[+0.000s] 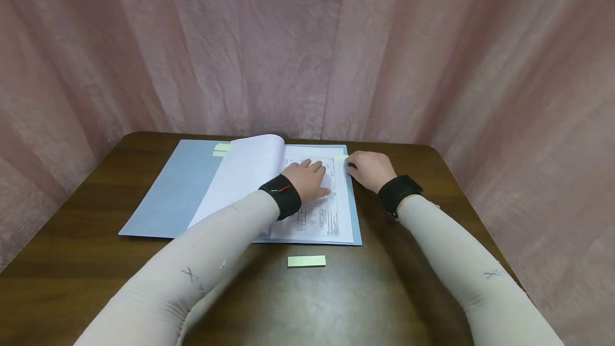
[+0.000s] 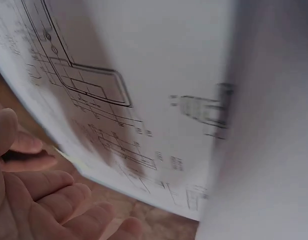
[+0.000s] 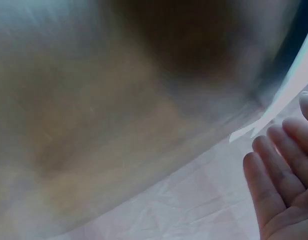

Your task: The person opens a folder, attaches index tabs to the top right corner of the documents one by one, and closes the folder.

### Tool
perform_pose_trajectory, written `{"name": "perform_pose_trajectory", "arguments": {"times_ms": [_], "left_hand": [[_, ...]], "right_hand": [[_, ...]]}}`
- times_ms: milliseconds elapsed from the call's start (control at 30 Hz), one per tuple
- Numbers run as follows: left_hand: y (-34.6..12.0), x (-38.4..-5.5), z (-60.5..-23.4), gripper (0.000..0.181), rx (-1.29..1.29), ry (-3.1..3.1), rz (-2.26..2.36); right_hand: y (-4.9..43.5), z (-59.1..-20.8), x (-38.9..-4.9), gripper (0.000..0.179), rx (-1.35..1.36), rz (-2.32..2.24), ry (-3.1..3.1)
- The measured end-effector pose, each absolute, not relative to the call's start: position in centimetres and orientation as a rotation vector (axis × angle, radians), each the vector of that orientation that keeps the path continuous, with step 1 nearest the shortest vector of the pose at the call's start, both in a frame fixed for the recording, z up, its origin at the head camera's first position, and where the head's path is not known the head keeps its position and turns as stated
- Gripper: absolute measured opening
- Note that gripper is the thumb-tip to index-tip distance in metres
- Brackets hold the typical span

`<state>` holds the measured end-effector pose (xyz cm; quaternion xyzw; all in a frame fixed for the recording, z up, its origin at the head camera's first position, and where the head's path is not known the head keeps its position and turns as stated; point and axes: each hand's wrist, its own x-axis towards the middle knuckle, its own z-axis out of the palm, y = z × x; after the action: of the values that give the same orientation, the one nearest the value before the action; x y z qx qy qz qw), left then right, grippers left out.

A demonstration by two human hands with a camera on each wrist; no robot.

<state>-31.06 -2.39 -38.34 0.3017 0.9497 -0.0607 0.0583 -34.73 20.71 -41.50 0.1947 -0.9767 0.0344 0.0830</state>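
Observation:
A blue folder [image 1: 168, 191] lies spread on the table with printed sheets [image 1: 343, 218] on its right side. One white page [image 1: 240, 170] curls over toward the left. My left hand [image 1: 307, 179] rests on the printed sheet, fingers spread; the left wrist view shows its fingers [image 2: 69, 200] beside the line drawings. At the upper right page edge, my right hand [image 1: 372, 168] has its fingertips right at a pale green sticky tab [image 1: 341, 157]. In the right wrist view, the right fingers [image 3: 276, 170] look relaxed and slightly bent, near light strips [image 3: 244, 131] projecting from the page edge.
A pad of pale green sticky notes [image 1: 306, 261] lies in front of the folder. More green tabs [image 1: 221, 149] stick out beside the curled page's top. The brown wooden table [image 1: 379, 303] ends at a pink curtain [image 1: 307, 52] behind.

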Motion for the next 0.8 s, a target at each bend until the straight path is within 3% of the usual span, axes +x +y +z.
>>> {"name": "perform_pose_trajectory", "arguments": {"times_ms": [333, 800], "left_hand": [[-5.2, -29.2, -36.9, 0.075, 0.980, 2.922, -0.092], [-8.1, -26.9, -37.3, 0.077, 1.062, 2.947, -0.067]], "right_hand": [[20.2, -41.4, -30.5, 0.052, 0.643, 0.180, -2.903], [20.1, -41.3, -24.7, 0.056, 0.768, 0.289, -2.854]]}}
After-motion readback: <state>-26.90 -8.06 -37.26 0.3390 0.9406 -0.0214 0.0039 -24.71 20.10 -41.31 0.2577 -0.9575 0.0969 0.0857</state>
